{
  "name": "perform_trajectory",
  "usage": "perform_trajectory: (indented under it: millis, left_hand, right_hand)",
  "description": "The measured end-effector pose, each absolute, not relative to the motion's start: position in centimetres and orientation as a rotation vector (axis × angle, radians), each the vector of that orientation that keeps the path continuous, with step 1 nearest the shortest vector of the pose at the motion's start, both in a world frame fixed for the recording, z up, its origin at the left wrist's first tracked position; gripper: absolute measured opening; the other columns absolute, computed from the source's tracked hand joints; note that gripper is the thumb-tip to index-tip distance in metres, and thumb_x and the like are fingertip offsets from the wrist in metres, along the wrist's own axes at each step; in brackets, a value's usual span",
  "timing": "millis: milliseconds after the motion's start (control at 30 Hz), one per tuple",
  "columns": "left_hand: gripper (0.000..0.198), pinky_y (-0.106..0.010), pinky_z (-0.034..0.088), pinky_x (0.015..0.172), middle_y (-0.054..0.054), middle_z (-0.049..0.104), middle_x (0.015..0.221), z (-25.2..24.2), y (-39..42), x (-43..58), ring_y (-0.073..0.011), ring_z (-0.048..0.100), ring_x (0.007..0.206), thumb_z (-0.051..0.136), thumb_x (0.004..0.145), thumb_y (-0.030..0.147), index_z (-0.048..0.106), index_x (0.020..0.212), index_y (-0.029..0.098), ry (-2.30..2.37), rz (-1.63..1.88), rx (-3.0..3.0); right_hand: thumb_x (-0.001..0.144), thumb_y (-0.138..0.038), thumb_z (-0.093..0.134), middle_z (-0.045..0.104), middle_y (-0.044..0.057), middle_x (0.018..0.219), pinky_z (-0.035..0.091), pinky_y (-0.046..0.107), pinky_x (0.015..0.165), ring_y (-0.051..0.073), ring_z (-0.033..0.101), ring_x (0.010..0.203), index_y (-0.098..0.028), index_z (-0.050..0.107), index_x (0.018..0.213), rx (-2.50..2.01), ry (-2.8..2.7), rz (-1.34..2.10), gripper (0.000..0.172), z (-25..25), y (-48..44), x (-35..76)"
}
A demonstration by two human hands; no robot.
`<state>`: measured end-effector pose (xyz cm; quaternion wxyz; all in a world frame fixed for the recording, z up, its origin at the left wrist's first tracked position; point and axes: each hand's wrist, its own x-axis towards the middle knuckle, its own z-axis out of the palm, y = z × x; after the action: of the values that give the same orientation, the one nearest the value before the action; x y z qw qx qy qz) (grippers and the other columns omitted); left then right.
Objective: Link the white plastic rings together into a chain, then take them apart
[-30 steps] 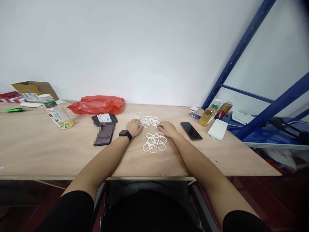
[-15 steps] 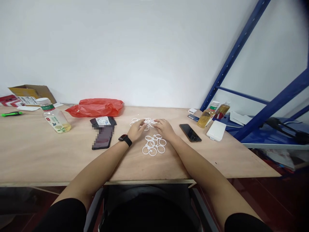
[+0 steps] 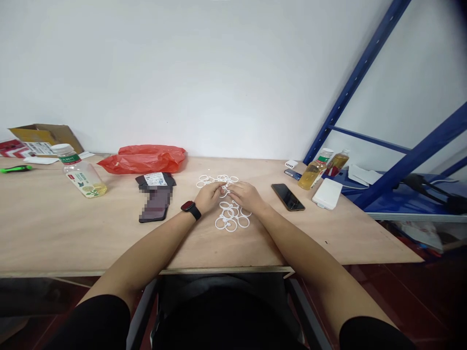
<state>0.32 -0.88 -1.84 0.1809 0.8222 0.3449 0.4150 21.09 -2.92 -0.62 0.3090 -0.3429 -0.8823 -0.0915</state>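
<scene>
My left hand (image 3: 210, 195), with a black watch (image 3: 190, 209) on its wrist, and my right hand (image 3: 248, 196) meet over the middle of the table. Their fingertips are closed together on a thin white plastic ring (image 3: 223, 195), which the fingers partly cover. Just beyond the fingers lie several more white rings (image 3: 203, 184), loosely spread. Closer to me, between my forearms, is a second group of overlapping white rings (image 3: 243, 222), some with small round tabs.
To the left are a red plastic bag (image 3: 146, 159), a black packet (image 3: 156, 180), a drink bottle (image 3: 82, 175) and an open cardboard box (image 3: 54, 136). On the right lie a phone (image 3: 287, 197), a white box-shaped device (image 3: 327, 193) and a bottle (image 3: 315, 170) beside blue shelving (image 3: 359, 68).
My hands have come closer together and drawn slightly back toward me, their fingertips now meeting on a ring. More of the far rings shows behind them.
</scene>
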Motion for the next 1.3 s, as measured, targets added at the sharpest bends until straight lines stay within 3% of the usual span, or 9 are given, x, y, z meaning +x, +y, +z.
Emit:
perform_trajectory:
  millis: [167,567,667,833,933,1033,1133,1200,1300]
  left_hand:
    - [0.036,-0.033,0.052,0.087,-0.005,0.072,0.088,-1.8,-0.9,0.2,-0.0184,0.067,0.087,0.039,0.093,0.018,0.066,0.117,0.015,1.067,1.128,2.384]
    - [0.038,-0.032,0.052,0.086,-0.005,0.073,0.091,-1.5,-1.4,0.3,-0.0181,0.068,0.089,0.037,0.094,0.018,0.066,0.118,0.017,1.056,1.013,2.483]
    - [0.038,-0.034,0.05,0.091,-0.007,0.073,0.103,-1.3,-1.1,0.1,-0.0194,0.066,0.098,0.036,0.098,0.026,0.064,0.122,0.016,1.065,1.064,2.481]
    - [0.037,-0.043,0.041,0.103,-0.01,0.067,0.116,-1.4,0.3,-1.4,-0.0265,0.057,0.112,0.041,0.097,0.039,0.068,0.114,0.019,1.488,1.023,2.495]
    - [0.039,-0.047,0.037,0.103,-0.011,0.063,0.124,-2.0,0.9,-2.4,-0.0312,0.053,0.118,0.052,0.09,0.041,0.064,0.122,0.022,1.774,0.795,2.455]
    - [0.045,-0.049,0.035,0.103,-0.012,0.062,0.127,-2.5,1.2,-2.9,-0.0327,0.051,0.12,0.054,0.087,0.044,0.061,0.126,0.023,1.901,0.627,2.424]
    - [0.04,-0.05,0.034,0.103,-0.012,0.064,0.125,-2.8,1.3,-2.9,-0.033,0.052,0.12,0.051,0.088,0.046,0.065,0.118,0.024,1.886,0.526,2.45]
    - [0.038,-0.052,0.034,0.102,-0.013,0.065,0.122,-2.9,1.3,-2.8,-0.0333,0.053,0.118,0.05,0.088,0.046,0.068,0.114,0.023,1.851,0.525,2.48]
    - [0.039,-0.054,0.034,0.102,-0.014,0.065,0.122,-3.1,1.3,-2.7,-0.0342,0.053,0.117,0.053,0.087,0.048,0.068,0.113,0.023,1.819,0.599,2.483]
  right_hand:
    - [0.096,-0.035,0.053,0.072,0.009,0.103,0.047,0.037,0.087,0.023,0.063,0.097,-0.02,0.067,0.106,-0.902,-2.349,-0.27,0.023,-0.4,-3.4,20.6]
    - [0.099,-0.031,0.043,0.066,0.007,0.084,0.041,0.03,0.075,0.02,0.056,0.08,-0.02,0.063,0.088,-0.894,-2.39,-0.167,0.025,-0.1,-4.0,20.5]
    - [0.098,-0.031,0.043,0.064,0.006,0.082,0.039,0.029,0.073,0.019,0.054,0.078,-0.02,0.06,0.084,-0.961,-2.329,-0.093,0.024,-0.1,-4.0,20.5]
    - [0.093,-0.028,0.046,0.062,0.004,0.076,0.038,0.027,0.069,0.017,0.054,0.074,-0.02,0.056,0.075,-1.122,-2.24,0.017,0.022,-0.2,-3.7,21.1]
    - [0.093,-0.028,0.046,0.065,0.003,0.076,0.038,0.027,0.073,0.017,0.056,0.078,-0.021,0.06,0.073,-1.188,-2.303,0.04,0.026,-0.5,-3.2,22.0]
    - [0.096,-0.033,0.043,0.069,0.004,0.081,0.04,0.027,0.073,0.018,0.059,0.08,-0.021,0.066,0.078,-1.4,-2.182,0.019,0.031,-1.0,-2.1,23.3]
    - [0.094,-0.03,0.047,0.071,0.006,0.1,0.042,0.028,0.082,0.019,0.061,0.094,-0.021,0.069,0.105,-1.566,-2.032,0.003,0.026,-1.8,-0.9,24.6]
    - [0.092,-0.026,0.051,0.068,0.009,0.115,0.042,0.031,0.09,0.022,0.059,0.104,-0.021,0.064,0.123,-1.622,-2.07,-0.008,0.034,-2.4,-0.4,25.3]
    - [0.092,-0.029,0.053,0.065,0.01,0.124,0.042,0.038,0.093,0.026,0.057,0.11,-0.026,0.064,0.127,-1.688,-2.185,-0.025,0.037,-2.8,-0.1,25.6]
